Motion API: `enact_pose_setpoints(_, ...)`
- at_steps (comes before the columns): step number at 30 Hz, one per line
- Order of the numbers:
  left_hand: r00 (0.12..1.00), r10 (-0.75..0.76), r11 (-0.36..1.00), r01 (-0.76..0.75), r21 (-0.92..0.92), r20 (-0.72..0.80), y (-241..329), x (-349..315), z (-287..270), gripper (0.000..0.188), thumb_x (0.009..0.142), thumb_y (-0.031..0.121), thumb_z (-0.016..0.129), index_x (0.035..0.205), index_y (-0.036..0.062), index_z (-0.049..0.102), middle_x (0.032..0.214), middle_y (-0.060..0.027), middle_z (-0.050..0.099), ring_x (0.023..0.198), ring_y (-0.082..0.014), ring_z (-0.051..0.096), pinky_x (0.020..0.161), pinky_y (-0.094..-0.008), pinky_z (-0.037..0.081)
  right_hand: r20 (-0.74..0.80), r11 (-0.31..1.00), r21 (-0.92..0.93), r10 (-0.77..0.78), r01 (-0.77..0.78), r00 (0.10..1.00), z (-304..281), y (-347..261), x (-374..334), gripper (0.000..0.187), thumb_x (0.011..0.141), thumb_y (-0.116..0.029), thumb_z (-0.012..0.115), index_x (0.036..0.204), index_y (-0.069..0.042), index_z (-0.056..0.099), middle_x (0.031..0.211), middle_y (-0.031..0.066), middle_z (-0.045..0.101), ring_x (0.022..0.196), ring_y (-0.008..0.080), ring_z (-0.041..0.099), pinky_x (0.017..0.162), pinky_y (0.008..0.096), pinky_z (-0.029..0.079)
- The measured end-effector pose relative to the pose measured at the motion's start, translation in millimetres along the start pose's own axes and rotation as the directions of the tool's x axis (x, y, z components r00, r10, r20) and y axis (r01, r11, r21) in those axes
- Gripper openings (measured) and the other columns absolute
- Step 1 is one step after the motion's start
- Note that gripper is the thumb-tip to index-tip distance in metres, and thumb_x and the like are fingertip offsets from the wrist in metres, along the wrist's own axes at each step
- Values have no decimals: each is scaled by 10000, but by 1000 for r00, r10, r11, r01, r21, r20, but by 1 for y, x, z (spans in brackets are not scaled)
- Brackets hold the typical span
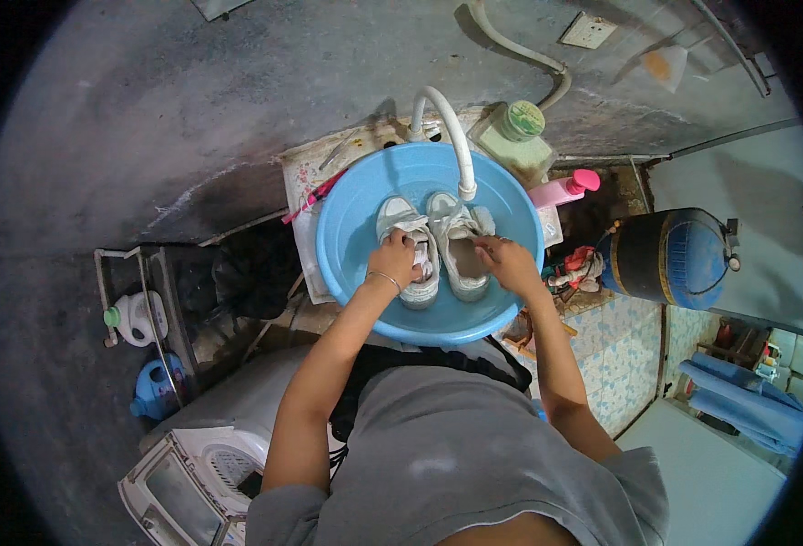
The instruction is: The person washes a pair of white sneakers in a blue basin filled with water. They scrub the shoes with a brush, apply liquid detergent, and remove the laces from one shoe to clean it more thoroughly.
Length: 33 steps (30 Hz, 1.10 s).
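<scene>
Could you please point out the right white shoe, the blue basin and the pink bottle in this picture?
Right white shoe (pixel 462 258): head view, on its insole.
Blue basin (pixel 353 214): head view, on its left inner wall.
Pink bottle (pixel 551 194): head view, on its body.

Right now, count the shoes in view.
2: the left white shoe under the left hand, the right white shoe at the right hand, both in the blue basin. More may be hidden elsewhere.
</scene>
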<state>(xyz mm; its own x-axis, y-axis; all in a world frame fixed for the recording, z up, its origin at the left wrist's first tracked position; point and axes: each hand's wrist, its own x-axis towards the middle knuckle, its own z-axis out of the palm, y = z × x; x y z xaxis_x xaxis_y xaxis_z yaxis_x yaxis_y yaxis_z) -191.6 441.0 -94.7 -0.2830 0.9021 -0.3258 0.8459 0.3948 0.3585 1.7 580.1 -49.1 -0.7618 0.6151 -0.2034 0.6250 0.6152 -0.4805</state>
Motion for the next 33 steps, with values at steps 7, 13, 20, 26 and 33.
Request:
enact_pose_setpoints(7, 1000, 26, 990, -25, -136, 0, -7, 0, -5, 383, 711, 258, 681, 984, 8, 582, 1209, -66, 458, 1010, -300, 543, 818, -397, 494, 0, 997, 78, -14, 14, 1000, 16, 0, 17, 232, 880, -312, 510, 963, -125, 617, 806, 157, 640, 768, 351, 612, 667, 453, 483)
enact_pose_setpoints(13, 988, 132, 894, -156, -419, -85, -34, 0, -7, 293, 745, 169, 664, 946, -19, 562, 1147, -97, 532, 1032, -278, 531, 859, -351, 447, -7, 997, 82, -7, 8, 1000, 20, -1, 25, 207, 876, -258, 523, 947, -95, 630, 798, 145, 641, 729, 341, 609, 652, 424, 476)
enact_pose_setpoints(20, 1000, 22, 490, -4, -872, 7, -44, 4, -39, 256, 857, 183, 579, 1024, -2, 522, 863, -41, 557, 801, -113, 503, 733, -259, 422, 1, 993, 120, 17, -17, 1000, 13, -8, 22, 219, 881, -272, 506, 937, -91, 618, 816, 172, 635, 771, 358, 605, 671, 448, 479)
enact_pose_setpoints(26, 965, -145, 206, 245, -947, 218, -39, 7, -58, 248, 912, 228, 519, 1106, 74, 513, 951, -3, 565, 835, -110, 523, 754, -249, 423, -27, 860, 510, -21, 32, 999, 11, -14, 23, 268, 883, -197, 548, 1124, -80, 549, 885, 114, 634, 774, 228, 623, 706, 332, 485)
enact_pose_setpoints(33, 955, -164, -276, 196, -941, 247, -41, 6, -61, 410, 962, 269, 412, 1312, 59, 376, 1235, -73, 511, 1116, -202, 522, 937, -335, 438, 19, 523, 852, -4, -14, 1000, 27, -26, 30, 301, 904, -196, 555, 1159, -41, 518, 977, 76, 595, 846, 152, 582, 743, 299, 471)
